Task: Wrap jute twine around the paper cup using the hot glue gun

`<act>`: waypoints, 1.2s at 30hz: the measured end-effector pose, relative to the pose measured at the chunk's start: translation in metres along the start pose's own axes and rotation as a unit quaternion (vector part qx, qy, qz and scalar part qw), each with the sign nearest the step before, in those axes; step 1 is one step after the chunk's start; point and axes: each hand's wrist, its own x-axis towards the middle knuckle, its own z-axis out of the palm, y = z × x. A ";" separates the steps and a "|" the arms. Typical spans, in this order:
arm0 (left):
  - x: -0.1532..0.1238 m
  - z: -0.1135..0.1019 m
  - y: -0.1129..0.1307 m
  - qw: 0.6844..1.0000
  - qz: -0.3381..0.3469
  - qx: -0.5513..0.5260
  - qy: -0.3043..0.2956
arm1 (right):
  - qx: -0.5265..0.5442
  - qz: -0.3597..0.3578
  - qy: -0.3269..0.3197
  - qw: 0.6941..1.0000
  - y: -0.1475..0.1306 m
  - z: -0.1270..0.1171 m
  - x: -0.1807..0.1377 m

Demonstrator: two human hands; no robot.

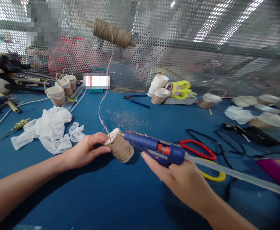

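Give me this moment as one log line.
left hand: holding twine-wrapped cup near rim | right hand: holding blue glue gun, nozzle by cup | twine: runs from cup to spool

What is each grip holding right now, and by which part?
The left grip holds a twine-wrapped cup by its white rim; the right grip holds a blue glue gun from below, towards its rear.

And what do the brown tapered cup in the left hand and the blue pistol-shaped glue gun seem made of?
The cup: perhaps paper, from its matte white rim, wrapped in rough twine, shown by fine ridges. The glue gun: probably hard, smooth plastic, judging by its slight shine.
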 end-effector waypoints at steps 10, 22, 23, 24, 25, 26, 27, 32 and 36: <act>-0.001 0.001 0.001 1.000 0.009 0.026 0.008 | 0.260 0.243 -0.086 0.930 0.001 -0.008 0.029; 0.001 -0.006 0.013 0.992 -0.001 0.126 0.020 | 0.141 0.388 -0.030 0.910 0.059 0.015 0.069; 0.001 -0.007 0.015 0.991 -0.011 0.133 0.016 | 0.118 0.395 -0.046 0.910 0.060 0.017 0.071; 0.001 -0.008 0.016 0.990 -0.016 0.138 0.015 | 0.095 0.401 -0.061 0.909 0.060 0.018 0.073; 0.002 -0.008 0.016 0.990 -0.019 0.141 0.016 | 0.073 0.405 -0.073 0.908 0.061 0.019 0.075; 0.002 -0.009 0.018 0.989 -0.020 0.146 0.019 | 0.051 0.407 -0.083 0.908 0.063 0.021 0.077; 0.001 -0.009 0.019 0.988 -0.019 0.149 0.023 | 0.029 0.406 -0.089 0.909 0.064 0.023 0.078; 0.001 -0.007 0.024 0.988 -0.008 0.151 0.031 | -0.047 0.380 -0.075 0.921 0.066 0.032 0.082; 0.002 -0.007 0.026 0.986 -0.005 0.163 0.029 | -0.042 0.307 -0.030 0.950 0.043 0.025 0.082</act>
